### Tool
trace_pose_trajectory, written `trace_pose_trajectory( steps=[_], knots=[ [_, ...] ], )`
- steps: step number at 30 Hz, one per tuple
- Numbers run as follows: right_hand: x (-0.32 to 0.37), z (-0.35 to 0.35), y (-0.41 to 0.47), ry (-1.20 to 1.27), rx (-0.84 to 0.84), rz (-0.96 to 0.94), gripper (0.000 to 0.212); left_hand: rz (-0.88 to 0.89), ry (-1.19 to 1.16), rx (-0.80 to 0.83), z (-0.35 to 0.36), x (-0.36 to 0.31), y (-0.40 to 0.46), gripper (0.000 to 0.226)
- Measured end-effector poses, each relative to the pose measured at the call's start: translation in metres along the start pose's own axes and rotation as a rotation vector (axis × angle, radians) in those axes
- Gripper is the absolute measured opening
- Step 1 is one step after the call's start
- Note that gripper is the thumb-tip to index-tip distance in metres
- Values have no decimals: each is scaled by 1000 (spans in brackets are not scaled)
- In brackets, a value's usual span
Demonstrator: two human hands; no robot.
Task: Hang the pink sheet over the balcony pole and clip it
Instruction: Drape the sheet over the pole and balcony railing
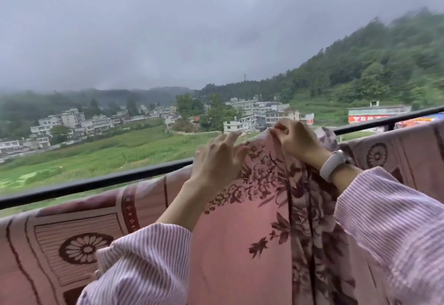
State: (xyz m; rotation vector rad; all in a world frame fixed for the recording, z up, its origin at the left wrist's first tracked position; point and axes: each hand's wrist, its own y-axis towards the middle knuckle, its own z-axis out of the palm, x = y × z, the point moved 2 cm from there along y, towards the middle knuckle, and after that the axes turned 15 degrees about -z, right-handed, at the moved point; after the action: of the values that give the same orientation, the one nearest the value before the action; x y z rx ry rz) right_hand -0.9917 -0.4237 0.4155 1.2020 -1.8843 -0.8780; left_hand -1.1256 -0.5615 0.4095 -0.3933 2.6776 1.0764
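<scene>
The pink sheet (240, 220) with dark red flowers hangs in front of me, its top lifted above the black balcony pole (96, 183). My right hand (294, 137) pinches the sheet's raised top edge, which bunches into folds below it. My left hand (217, 160) rests against the sheet just left of that, fingers spread, thumb on the cloth. The pole runs from lower left to upper right, hidden behind the sheet in the middle. No clip is visible.
A second pink patterned cloth (72, 244) is draped along the railing on both sides, reaching the right edge (396, 153). A pale band sits on my right wrist (332, 164). Beyond the pole lie green fields, houses and a wooded hill.
</scene>
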Motion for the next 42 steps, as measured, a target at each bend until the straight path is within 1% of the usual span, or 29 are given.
trace_pose_trajectory(
  steps=[1,2,3,5,6,7,8,10,12,14,16,18,19,20,21,22,23,24,25,26,28,29,31,33,35,37,38,40,42],
  knots=[
    [-11,-2,-7,40,82,-40,18,21,77,89,13,-7,-4,47],
    [-22,-6,-18,39,138,-79,21,38,148,102,26,-12,-9,49],
    [-33,-14,-29,3,160,-128,27,35,195,56,35,-14,-14,50],
    [-58,-32,-51,-103,204,-249,42,16,179,-56,45,-27,-15,55],
    [-70,-41,-58,-122,251,-277,48,10,130,-61,50,-34,-11,59],
    [-85,-48,-63,-98,285,-276,51,6,67,-32,56,-45,-6,62],
    [-99,-54,-65,-53,287,-265,49,-2,20,4,63,-57,-1,64],
    [-122,-61,-61,47,207,-253,36,-10,78,19,81,-81,5,57],
    [-134,-64,-55,119,156,-245,21,-43,148,-69,95,-94,8,38],
    [-135,-62,-51,170,148,-266,10,-113,90,-146,99,-102,9,21],
    [-136,-68,-43,118,169,-290,4,-168,64,-177,99,-114,14,15],
    [-144,-80,-33,0,178,-319,7,-210,42,-206,100,-132,24,15],
    [-155,-91,-27,-40,118,-301,8,-222,13,-231,102,-142,30,17],
    [-170,-104,-23,-62,17,-253,10,-230,-27,-244,105,-151,36,18],
    [-187,-116,-21,-66,-84,-196,13,-234,-64,-217,111,-159,42,20],
    [-203,-126,-22,-58,-129,-158,17,-233,-80,-142,119,-164,47,23],
    [-218,-131,-26,-38,-102,-146,21,-234,-53,-35,129,-169,52,29],
    [-230,-132,-34,-2,-22,-160,24,-236,3,51,140,-173,54,37],
    [-240,-132,-44,40,70,-180,27,-243,55,85,148,-176,56,44],
    [-249,-132,-55,77,138,-183,32,-243,68,74,154,-179,58,48],
    [-269,-136,-73,54,191,-163,42,-190,10,39,166,-191,65,51],
    [-280,-139,-78,-18,197,-168,43,-115,8,35,172,-200,69,51],
    [-298,-148,-83,-132,193,-186,41,57,73,13,187,-223,74,49],
    [-306,-156,-83,-123,163,-214,35,152,129,12,205,-244,77,46],
    [-308,-160,-81,-132,145,-281,31,164,220,22,222,-259,84,42],
    [-312,-162,-79,-162,150,-343,30,144,339,14,234,-271,92,35],
    [-315,-164,-78,-151,152,-350,30,130,354,-5,238,-275,95,32],
    [-329,-172,-78,-94,119,-342,31,110,311,-70,244,-286,98,30],
    [-349,-183,-79,-82,91,-318,32,82,210,-92,251,-300,100,30]
  ],
)
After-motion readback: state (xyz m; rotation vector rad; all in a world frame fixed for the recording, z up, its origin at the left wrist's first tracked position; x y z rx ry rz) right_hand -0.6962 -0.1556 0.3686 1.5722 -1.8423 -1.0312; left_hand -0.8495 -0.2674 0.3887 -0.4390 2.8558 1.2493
